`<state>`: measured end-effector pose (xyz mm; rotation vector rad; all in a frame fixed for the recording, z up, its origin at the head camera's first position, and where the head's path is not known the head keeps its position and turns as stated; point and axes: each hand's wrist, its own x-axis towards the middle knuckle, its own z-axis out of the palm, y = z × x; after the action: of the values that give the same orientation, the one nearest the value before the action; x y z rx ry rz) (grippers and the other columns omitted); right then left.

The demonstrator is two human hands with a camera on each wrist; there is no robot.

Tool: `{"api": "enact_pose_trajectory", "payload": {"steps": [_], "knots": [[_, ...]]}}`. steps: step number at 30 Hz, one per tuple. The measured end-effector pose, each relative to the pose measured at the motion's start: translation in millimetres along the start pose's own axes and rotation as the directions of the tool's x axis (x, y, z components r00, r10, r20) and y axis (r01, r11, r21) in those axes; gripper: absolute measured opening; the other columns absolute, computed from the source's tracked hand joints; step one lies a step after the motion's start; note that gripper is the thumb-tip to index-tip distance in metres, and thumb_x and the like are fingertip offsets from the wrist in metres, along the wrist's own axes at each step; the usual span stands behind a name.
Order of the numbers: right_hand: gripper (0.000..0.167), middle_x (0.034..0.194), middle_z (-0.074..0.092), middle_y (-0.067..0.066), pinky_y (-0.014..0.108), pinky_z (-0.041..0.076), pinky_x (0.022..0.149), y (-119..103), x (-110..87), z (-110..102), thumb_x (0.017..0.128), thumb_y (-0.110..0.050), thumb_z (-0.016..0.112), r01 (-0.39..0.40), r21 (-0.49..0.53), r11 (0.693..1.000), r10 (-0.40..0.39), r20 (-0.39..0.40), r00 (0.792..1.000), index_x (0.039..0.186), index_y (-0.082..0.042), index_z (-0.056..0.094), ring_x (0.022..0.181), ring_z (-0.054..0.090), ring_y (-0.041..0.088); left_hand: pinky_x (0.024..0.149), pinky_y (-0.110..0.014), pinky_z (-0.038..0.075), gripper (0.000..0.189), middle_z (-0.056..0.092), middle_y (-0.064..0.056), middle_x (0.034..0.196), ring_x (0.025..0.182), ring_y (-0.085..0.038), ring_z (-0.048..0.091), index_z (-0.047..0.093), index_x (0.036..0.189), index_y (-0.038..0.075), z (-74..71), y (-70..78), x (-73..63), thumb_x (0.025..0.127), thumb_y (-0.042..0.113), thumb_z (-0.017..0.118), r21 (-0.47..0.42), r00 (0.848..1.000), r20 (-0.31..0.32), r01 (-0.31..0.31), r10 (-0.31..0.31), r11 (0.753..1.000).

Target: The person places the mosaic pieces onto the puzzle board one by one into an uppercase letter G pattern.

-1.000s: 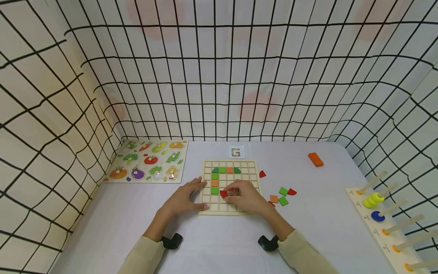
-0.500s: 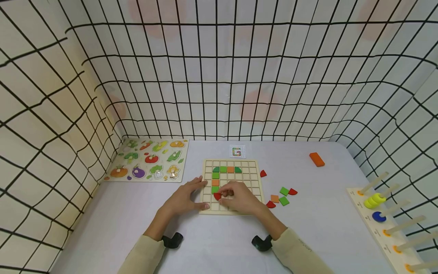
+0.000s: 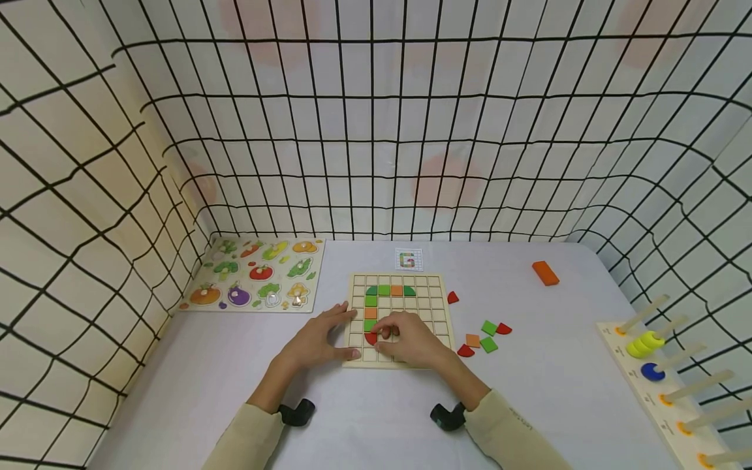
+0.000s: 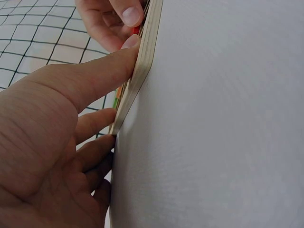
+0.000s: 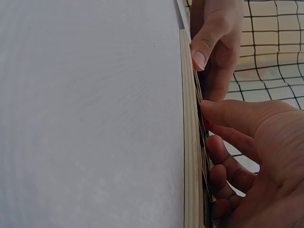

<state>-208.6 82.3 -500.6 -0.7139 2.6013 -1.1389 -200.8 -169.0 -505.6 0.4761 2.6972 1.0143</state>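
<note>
A wooden grid board lies in front of me, with green and orange square tiles and dark green quarter-circle tiles in its cells. My right hand has thumb and index finger at a red quarter-circle tile, which lies in the cell just below a green square. In the right wrist view only a sliver of this red tile shows between the fingers. My left hand rests spread along the board's left side, its thumb lying over the edge and its other fingers against the side.
Loose red, green and orange tiles lie right of the board. Behind it is a small pattern card. A vegetable puzzle sits back left, an orange block back right, and a peg stand far right. Black netting encloses the table.
My right hand has moved left over the board with the red tile, from the open cells to the cell under the green square. My left hand keeps its place.
</note>
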Motion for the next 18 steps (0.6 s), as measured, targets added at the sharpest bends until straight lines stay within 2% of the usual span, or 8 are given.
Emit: {"api": "enact_pose_trajectory", "payload": {"steps": [18], "knots": [[0.019,0.081,0.062,-0.011,0.026,0.044,0.074,1.5,1.1,3.0,0.089,-0.02,0.081,0.009,-0.007,1.0,-0.01,-0.009,1.0,0.108,-0.02,0.078,0.083,0.054,0.012,0.123,-0.061,0.029,0.086,0.033,0.004,0.169,0.159,-0.026,0.026,0.053,0.152,0.026,0.9,-1.8,0.6,0.077,0.051,0.087,-0.001,1.0,0.005,0.011,-0.011,1.0]]}}
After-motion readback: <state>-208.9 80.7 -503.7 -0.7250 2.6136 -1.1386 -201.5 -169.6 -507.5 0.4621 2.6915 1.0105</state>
